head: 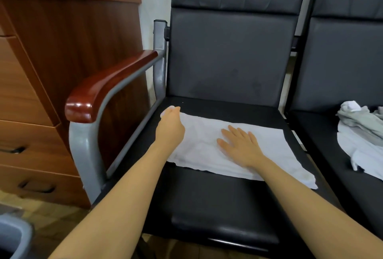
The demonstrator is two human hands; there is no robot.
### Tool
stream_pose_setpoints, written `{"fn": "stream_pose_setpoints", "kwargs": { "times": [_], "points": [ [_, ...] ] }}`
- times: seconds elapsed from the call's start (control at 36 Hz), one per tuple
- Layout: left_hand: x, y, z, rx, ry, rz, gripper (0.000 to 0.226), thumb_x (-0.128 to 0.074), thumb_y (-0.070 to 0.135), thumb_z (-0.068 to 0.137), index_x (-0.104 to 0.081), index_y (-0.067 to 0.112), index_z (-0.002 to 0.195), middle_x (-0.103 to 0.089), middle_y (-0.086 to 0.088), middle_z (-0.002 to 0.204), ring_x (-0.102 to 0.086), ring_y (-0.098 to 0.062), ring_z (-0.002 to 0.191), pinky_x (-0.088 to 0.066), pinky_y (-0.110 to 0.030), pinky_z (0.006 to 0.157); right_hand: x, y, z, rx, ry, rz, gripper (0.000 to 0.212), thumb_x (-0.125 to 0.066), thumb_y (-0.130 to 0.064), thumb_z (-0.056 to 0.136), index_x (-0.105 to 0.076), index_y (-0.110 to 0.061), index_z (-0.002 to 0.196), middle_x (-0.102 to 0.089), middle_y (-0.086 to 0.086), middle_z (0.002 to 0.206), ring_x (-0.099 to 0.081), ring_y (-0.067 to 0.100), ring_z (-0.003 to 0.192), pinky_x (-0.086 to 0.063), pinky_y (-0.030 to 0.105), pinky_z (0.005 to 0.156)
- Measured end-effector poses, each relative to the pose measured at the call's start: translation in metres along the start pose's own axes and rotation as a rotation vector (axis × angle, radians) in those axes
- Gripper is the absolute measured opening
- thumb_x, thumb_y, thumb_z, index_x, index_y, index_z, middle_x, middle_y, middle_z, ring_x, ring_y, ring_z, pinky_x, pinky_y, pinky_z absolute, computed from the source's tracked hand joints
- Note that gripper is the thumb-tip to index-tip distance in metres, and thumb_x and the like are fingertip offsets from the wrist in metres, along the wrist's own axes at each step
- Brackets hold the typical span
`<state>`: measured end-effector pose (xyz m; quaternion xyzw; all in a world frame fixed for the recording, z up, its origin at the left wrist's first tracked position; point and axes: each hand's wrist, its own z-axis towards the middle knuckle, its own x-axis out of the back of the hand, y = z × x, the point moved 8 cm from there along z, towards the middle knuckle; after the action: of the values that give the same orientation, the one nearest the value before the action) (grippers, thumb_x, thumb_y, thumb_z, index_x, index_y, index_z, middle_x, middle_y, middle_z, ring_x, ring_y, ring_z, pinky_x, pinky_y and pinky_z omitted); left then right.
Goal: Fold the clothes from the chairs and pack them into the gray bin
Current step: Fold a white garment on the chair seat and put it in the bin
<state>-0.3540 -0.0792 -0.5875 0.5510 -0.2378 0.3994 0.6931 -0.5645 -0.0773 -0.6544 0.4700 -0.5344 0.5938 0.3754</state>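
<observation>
- Under your fingers: a black padded chair seat (217, 192), glossy wooden armrest (107, 84) off your left knuckles, wood drawers (31, 97) beyond.
- White cloth (209, 146), thin and creased, lies flat across the seat.
- Your right hand (238, 144) is spread flat, pressing its middle.
- Your left hand (171, 128) pinches its far left corner.
- Crumpled gray-white clothes (360, 134) sit right of your right fingers; the gray bin (14, 236) is down by your left elbow.

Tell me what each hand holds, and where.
Left hand pinches the white cloth by its far left corner; right hand only rests flat on its middle.
</observation>
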Motion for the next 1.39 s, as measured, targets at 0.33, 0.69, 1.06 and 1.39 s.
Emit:
{"fn": "stream_pose_setpoints", "kwargs": {
  "times": [0.33,0.69,1.06,1.39],
  "points": [
    [-0.032,0.105,-0.013,-0.273,-0.237,0.127,0.016,-0.041,-0.003,0.091,-0.047,0.004,0.104,-0.049,-0.006,0.095,-0.056,-0.028,0.086,-0.050,-0.041,0.076,0.037,0.093,-0.041,-0.175,0.079,-0.202,0.053,-0.026,-0.045,0.100,-0.033,-0.015,0.143,-0.032,0.006,0.151,-0.030,0.022,0.138,-0.018,0.035,0.113],
    [-0.083,0.178,-0.027,-0.297,-0.345,0.089,0.053,-0.041,0.003,0.085,-0.044,0.021,0.135,-0.044,0.011,0.140,-0.053,-0.006,0.073,-0.036,-0.014,0.052,0.062,0.126,-0.052,-0.271,0.298,0.301,0.046,-0.023,-0.034,0.103,-0.033,-0.024,0.146,-0.031,-0.007,0.153,-0.025,0.007,0.139,-0.001,0.039,0.114],
    [-0.155,0.205,-0.049,-0.306,-0.486,0.274,0.041,-0.047,0.008,0.095,-0.041,0.008,0.135,-0.052,-0.013,0.131,-0.055,-0.027,0.109,-0.044,-0.029,0.083,0.079,0.146,-0.072,-0.269,0.338,0.433,0.034,-0.037,-0.027,0.100,-0.053,-0.026,0.129,-0.054,-0.010,0.105,-0.053,0.014,0.110,-0.017,0.028,0.095],
    [-0.146,0.097,-0.056,-0.048,-0.591,0.468,0.060,-0.011,0.059,0.096,0.012,0.040,0.148,0.020,-0.005,0.157,0.017,-0.031,0.144,0.003,-0.063,0.109,0.054,0.109,-0.053,-0.174,0.055,-0.031,0.038,-0.032,-0.034,0.100,-0.045,-0.019,0.133,-0.044,-0.002,0.139,-0.045,0.018,0.122,-0.011,0.041,0.109]
  ]
}}
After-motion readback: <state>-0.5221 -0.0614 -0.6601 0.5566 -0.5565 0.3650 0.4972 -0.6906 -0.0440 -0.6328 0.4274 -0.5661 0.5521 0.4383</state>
